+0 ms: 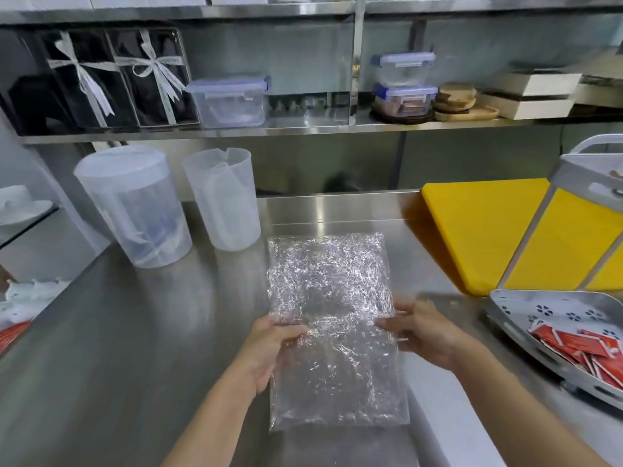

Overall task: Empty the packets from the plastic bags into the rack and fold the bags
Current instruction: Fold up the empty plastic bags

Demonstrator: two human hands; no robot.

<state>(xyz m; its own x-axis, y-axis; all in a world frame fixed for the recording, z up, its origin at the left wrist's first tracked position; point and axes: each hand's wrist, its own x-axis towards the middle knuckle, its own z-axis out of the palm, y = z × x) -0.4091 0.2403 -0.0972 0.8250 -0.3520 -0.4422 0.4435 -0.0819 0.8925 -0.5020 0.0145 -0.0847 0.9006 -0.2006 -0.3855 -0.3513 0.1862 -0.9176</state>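
A crinkled clear plastic bag [328,284] lies flat and empty on the steel counter in front of me. My left hand [266,352] pinches its left edge about halfway down, and my right hand [421,330] pinches the right edge at the same height. To the right stands a grey perforated rack [526,308] holding several red packets [580,347]. More red packets [11,335] show at the far left edge, beside a crumpled white bag [27,298].
Two translucent jugs [135,203] [224,197] stand at the back left of the counter [135,332]. A yellow cutting board [485,234] lies back right, behind the rack's upright handle [593,170]. A shelf above carries lidded containers [231,101] and black boxes.
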